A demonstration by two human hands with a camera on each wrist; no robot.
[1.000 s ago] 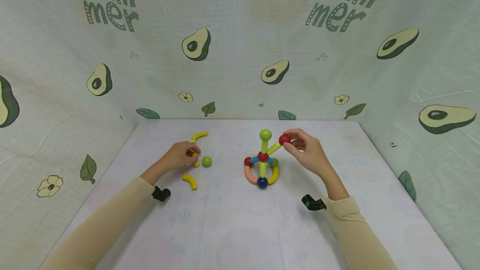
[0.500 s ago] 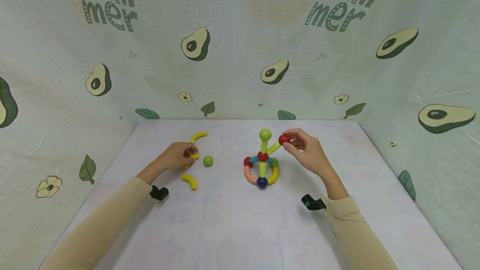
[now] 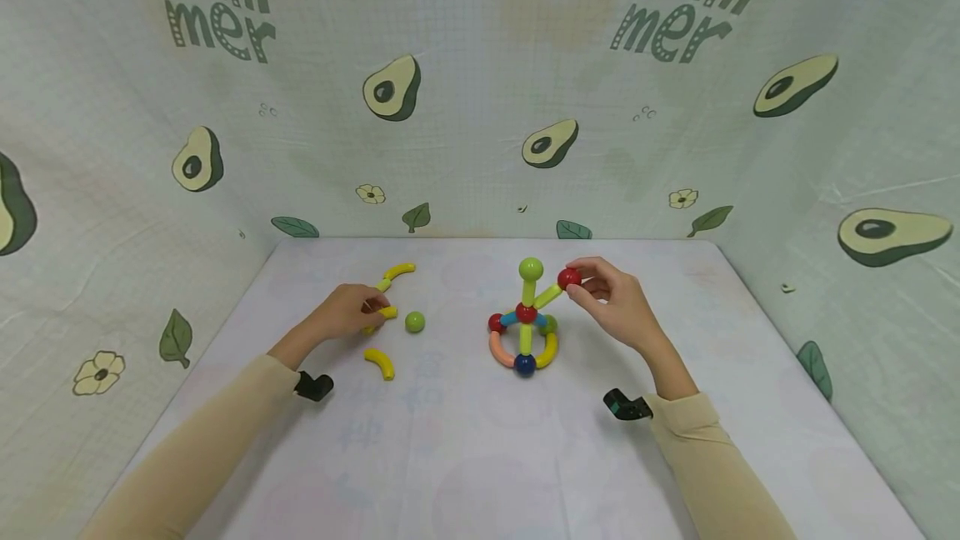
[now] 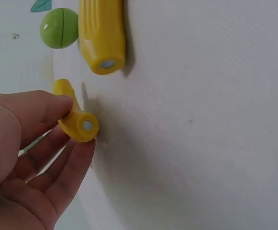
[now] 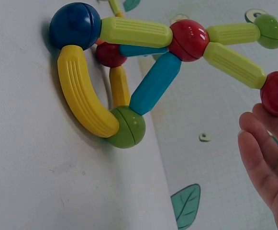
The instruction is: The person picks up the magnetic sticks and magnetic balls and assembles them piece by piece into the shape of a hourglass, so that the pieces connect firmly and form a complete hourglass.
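Note:
My left hand pinches a yellow curved magnetic stick between thumb and fingertips, one grey magnetic end facing the left wrist camera. A loose green ball lies just right of that hand. My right hand pinches a red ball at the tip of a light green stick. That stick slants up from the central red ball of a standing magnetic frame. Another light green stick rises from the centre with a green ball on top. Blue sticks and a dark blue ball belong to the frame's lower part.
Nearer the person lies another yellow curved stick. Beyond the left hand are a third yellow curved stick and a short light green stick. A patterned cloth hangs along the table's back and sides.
My left hand has drawn back slightly to the left, and the yellow curved stick in it has turned from pointing toward the person to lying more sideways. The right hand has stayed still.

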